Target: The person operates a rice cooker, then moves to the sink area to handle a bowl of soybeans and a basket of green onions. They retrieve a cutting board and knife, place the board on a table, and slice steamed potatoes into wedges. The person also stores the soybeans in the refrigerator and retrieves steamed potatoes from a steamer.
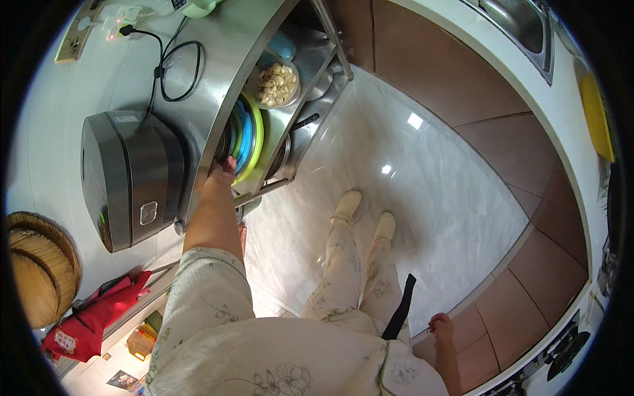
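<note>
My left hand [224,169] reaches under the steel counter [218,74] to the shelf, at the near edge of nested green and blue plastic basins [256,136]. Its fingers are partly hidden, so a grip is not clear. Beside the basins, a clear round container [278,85] holds peeled garlic cloves. My right hand [440,324] hangs low at the right, near the brown tiled cabinet front, with its fingers curled. Whether it holds anything cannot be told. Behind my left forearm shows a sliver of what may be fingers [242,237]; whose they are is unclear.
A grey rice cooker [133,180] with a black cord stands on the counter. Pans lie on the lower shelf [317,123]. Brown tiled fronts [460,84] and a white worktop with a sink [520,24] curve round the right. A red bag [99,317] is at lower left.
</note>
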`<state>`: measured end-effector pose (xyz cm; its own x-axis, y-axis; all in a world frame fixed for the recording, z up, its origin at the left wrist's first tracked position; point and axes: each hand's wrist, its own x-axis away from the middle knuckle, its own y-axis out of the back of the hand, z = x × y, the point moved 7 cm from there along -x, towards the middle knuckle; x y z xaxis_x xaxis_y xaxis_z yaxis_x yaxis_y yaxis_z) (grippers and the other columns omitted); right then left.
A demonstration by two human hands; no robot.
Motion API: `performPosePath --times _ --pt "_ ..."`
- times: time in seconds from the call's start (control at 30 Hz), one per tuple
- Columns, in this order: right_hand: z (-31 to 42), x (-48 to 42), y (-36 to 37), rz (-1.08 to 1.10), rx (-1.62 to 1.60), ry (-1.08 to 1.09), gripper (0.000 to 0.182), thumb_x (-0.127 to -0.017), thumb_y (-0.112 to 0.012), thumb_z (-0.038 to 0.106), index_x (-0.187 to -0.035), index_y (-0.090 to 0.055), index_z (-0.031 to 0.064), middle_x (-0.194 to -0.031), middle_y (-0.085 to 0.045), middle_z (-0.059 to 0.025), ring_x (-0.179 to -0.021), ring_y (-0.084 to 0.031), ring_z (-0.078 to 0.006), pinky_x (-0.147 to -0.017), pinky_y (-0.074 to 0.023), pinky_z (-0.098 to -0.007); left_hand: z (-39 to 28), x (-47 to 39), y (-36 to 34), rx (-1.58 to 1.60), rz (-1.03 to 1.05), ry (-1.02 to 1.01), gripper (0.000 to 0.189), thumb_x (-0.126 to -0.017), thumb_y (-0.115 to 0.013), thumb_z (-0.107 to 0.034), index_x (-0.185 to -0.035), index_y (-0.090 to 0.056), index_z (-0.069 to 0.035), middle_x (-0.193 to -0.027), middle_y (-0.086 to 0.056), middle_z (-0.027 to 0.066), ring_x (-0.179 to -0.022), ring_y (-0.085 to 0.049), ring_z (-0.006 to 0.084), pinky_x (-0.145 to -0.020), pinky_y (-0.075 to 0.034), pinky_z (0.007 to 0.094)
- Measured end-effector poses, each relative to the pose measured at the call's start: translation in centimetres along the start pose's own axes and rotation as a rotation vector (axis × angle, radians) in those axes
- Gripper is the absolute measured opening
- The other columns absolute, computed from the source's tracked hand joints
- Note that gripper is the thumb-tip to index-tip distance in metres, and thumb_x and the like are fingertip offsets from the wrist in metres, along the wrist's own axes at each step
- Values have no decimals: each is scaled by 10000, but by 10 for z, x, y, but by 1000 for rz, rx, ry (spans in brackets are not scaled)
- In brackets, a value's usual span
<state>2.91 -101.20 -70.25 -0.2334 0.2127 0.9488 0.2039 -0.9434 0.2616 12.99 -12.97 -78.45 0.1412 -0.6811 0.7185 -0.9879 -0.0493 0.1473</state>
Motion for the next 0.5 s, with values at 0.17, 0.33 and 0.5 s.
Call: performPosePath --times 0.17,0.33,0.5 --pt "-27 -7 3 20 8 -26 237 -677 -368 -57 -789 -556 34 -630 -558 -78 -495 -520 -172 -440 -418 -296 -5 13 4 71 -265 -87 233 -903 -587 -337 -926 -590 -105 -765 -614 40 -653 -569 183 -571 -559 321" --pt "-27 -7 6 47 -34 4 230 -674 -375 -54 -789 -554 32 -632 -561 -84 -496 -520 -165 -435 -415 -287 -20 -23 10 380 21 -241 236 -936 -533 -235 -1088 -567 -58 -997 -593 80 -859 -591 228 -719 -585 340" --pt "-29 -1 4 16 -27 -56 218 -674 -386 -52 -781 -556 33 -641 -564 -85 -496 -516 -166 -430 -412 -288 -21 72 15 525 218 -380 328 -944 -495 -148 -1224 -514 23 -1237 -546 111 -978 -603 272 -811 -584 337"
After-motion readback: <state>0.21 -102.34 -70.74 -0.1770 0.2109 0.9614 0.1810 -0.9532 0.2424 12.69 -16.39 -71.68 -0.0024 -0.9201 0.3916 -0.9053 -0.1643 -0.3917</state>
